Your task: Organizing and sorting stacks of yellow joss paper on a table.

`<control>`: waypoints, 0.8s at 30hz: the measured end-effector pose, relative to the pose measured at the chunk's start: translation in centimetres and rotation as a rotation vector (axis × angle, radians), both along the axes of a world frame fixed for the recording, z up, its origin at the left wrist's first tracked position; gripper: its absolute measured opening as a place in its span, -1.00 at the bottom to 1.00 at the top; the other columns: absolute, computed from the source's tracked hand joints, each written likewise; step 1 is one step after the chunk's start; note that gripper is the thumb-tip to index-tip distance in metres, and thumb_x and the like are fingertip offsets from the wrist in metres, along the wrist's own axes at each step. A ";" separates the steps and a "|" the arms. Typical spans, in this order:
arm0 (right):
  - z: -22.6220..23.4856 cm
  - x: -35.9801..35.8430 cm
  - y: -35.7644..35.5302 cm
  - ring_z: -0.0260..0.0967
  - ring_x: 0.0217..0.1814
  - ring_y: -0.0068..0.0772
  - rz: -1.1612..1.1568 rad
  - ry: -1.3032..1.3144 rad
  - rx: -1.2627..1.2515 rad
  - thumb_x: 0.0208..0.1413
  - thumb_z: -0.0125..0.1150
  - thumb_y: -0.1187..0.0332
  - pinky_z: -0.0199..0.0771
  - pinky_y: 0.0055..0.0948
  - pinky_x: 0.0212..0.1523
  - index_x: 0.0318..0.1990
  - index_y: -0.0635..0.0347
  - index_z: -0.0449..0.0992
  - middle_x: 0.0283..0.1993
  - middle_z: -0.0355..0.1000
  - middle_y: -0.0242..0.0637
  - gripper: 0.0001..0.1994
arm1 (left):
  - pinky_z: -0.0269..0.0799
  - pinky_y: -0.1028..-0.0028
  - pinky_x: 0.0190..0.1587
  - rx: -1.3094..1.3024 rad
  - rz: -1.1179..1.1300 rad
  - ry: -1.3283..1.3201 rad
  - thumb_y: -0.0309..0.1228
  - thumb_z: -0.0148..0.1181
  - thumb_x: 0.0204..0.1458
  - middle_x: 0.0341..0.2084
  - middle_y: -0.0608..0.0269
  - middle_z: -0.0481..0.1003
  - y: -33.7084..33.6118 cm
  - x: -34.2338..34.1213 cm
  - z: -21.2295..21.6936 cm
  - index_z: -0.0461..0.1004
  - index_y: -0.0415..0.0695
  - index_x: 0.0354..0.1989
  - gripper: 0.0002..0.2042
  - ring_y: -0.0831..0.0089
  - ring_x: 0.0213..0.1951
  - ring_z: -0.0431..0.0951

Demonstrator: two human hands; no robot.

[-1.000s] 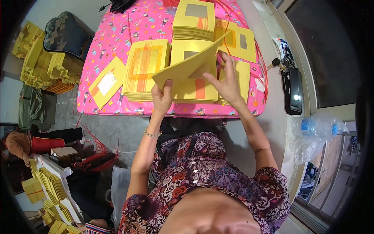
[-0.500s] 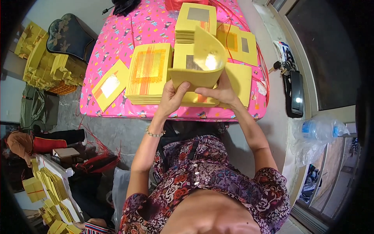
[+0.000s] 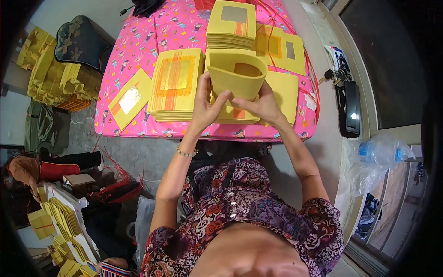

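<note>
Yellow paper sheet (image 3: 237,76), curled over into a loop with a gold patch showing inside, sits above the middle stack on the pink patterned worktop (image 3: 138,44). Left hand (image 3: 206,104) pinches its near edge at 7 o'clock, right hand (image 3: 259,104) pinches at 5 o'clock. The fold looks only half done, though I can't quite see the seam. Flat gold-and-orange stack of sheets (image 3: 175,85) waits at 9 o'clock, taller yellow stack (image 3: 230,25) at 12. Piles of folded yellow pieces (image 3: 48,69) sit at far left.
</note>
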State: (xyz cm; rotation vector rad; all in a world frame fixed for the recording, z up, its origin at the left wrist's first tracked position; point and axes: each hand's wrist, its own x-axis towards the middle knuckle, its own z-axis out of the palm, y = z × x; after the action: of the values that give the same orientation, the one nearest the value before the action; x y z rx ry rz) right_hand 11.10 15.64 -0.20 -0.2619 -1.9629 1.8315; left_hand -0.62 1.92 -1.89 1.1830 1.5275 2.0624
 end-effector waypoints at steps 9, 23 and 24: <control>-0.5 -0.4 1.2 0.30 0.09 -0.38 -0.021 0.017 0.170 -0.13 0.40 0.38 0.34 -0.38 0.08 0.14 0.29 0.22 0.08 0.29 -0.17 -0.35 | 0.35 0.52 -0.07 -0.062 0.008 0.014 -0.49 0.17 0.07 -0.19 0.22 0.42 0.6 -0.5 0.6 0.23 -0.27 0.02 -0.63 0.53 -0.12 0.41; 0.9 -1.8 1.6 0.38 -0.01 -0.45 -0.013 -0.050 -0.211 0.06 0.27 0.32 0.40 -0.46 -0.01 0.08 0.36 0.26 -0.02 0.41 -0.17 -0.51 | 0.35 0.54 -0.06 -0.268 -0.203 -0.380 -0.31 0.02 0.20 -0.10 0.23 0.44 1.5 -1.3 3.3 0.22 -0.24 0.09 -0.64 0.58 -0.09 0.43; 0.8 -1.8 1.7 0.38 -0.01 -0.45 -0.009 -0.057 -0.218 0.06 0.27 0.32 0.40 -0.46 -0.01 0.08 0.36 0.27 -0.02 0.41 -0.17 -0.51 | 0.35 0.54 -0.06 -0.268 -0.203 -0.381 -0.31 0.02 0.20 -0.10 0.23 0.44 1.5 -1.3 3.2 0.22 -0.24 0.09 -0.64 0.58 -0.09 0.43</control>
State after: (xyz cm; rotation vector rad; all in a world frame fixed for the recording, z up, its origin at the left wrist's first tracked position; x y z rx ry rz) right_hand 9.32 17.32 0.64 -0.3930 -1.7949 2.0542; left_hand -1.97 3.46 1.30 0.7581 1.3818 1.7596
